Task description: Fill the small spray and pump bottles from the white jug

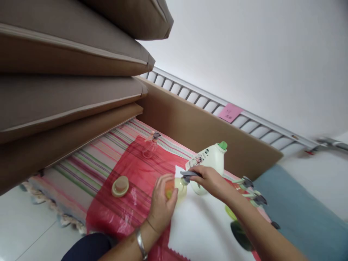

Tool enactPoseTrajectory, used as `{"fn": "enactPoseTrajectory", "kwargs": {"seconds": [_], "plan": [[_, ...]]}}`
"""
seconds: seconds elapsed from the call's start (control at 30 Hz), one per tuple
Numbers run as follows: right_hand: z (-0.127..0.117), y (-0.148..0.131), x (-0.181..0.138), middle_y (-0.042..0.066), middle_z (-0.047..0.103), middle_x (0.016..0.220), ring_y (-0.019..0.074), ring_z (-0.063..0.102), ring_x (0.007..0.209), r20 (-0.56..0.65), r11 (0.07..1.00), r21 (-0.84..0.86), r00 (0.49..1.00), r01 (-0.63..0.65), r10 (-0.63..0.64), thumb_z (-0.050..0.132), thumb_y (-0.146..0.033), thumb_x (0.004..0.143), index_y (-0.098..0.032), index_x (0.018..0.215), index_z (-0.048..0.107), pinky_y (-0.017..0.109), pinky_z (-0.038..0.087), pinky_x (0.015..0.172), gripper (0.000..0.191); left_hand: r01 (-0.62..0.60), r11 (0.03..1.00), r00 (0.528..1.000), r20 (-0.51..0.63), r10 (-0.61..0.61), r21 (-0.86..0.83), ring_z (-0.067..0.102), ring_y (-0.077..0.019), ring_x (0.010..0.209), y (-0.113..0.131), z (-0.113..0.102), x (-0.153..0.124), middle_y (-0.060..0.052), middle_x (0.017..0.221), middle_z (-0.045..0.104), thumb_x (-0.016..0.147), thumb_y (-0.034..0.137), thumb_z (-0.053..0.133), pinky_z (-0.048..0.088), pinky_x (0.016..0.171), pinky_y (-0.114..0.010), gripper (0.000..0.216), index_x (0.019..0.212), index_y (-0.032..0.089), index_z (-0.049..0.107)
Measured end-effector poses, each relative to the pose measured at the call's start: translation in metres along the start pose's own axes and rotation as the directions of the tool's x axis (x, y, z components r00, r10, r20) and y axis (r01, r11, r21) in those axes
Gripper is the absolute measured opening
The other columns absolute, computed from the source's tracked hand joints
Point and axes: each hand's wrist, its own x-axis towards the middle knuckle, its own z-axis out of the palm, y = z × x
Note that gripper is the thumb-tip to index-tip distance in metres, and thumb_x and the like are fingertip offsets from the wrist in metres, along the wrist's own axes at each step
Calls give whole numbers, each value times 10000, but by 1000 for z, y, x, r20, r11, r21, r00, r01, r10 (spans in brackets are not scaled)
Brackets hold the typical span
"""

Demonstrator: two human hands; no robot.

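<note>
A small clear pump bottle (181,191) with yellowish liquid is in front of me, above the edge of a white cloth (201,228). My left hand (161,197) wraps round the bottle's body and covers part of its orange and yellow label. At the neck, my right hand (208,179) grips the grey pump head (187,175). Whether the pump is screwed on or loose, I cannot tell. Just behind stands a large white jug (216,161) with a green cap, partly hidden by my right hand.
On the red plastic sheet (108,210) are a clear pump bottle (150,148) and a round cream-coloured piece (120,186). Several pumps (259,198) lie at right, near a dark green object (240,235). A brown board (206,123) and stacked cushions (67,94) border the striped cloth.
</note>
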Motion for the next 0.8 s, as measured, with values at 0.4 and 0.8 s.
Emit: {"fn": "enactPoseTrajectory", "kwargs": {"seconds": [0.4, 0.8], "plan": [[39, 2, -79, 56, 577, 1163, 233, 535, 1042, -421, 894, 449, 881, -4, 216, 574, -353, 767, -294, 1147, 515, 408, 402, 896, 389, 284, 890, 874, 477, -87, -358, 562, -237, 990, 4, 19, -10, -71, 1045, 651, 768, 261, 610, 387, 905, -345, 307, 1066, 187, 612], [175, 7, -120, 120, 660, 1051, 297, 639, 912, 444, -560, 781, 877, -278, 183, 434, -755, 678, -237, 1162, 497, 415, 514, 646, 712, 571, 506, 821, 470, -326, -646, 579, -195, 861, 8, 14, -3, -92, 992, 646, 787, 344, 598, 412, 804, -314, 254, 944, 147, 635]]}}
